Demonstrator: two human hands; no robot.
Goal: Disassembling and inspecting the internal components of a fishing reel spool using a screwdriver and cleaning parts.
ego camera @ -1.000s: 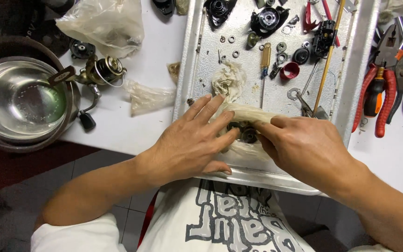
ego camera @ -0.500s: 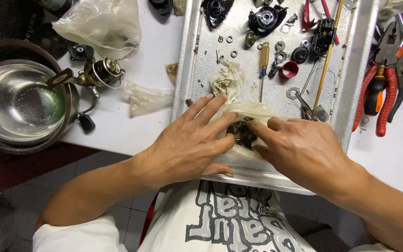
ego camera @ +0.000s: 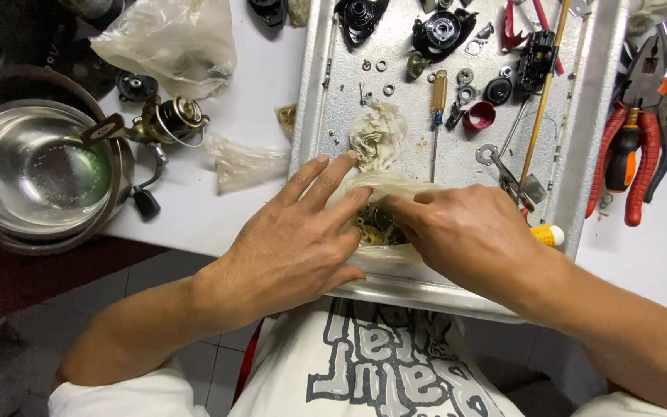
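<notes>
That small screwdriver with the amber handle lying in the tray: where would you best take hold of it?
Grip the screwdriver by its thick amber handle, the end far from the person, coming from straight above. It lies flat on the metal tray, thin shaft pointing toward the hands, and washers sit close beside it, so a sideways approach looks crowded.

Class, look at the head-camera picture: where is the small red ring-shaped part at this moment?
The small red ring-shaped part lies on the metal tray, upper right of centre, beside a black round part and right of the yellow-handled screwdriver, beyond the right hand.
</notes>
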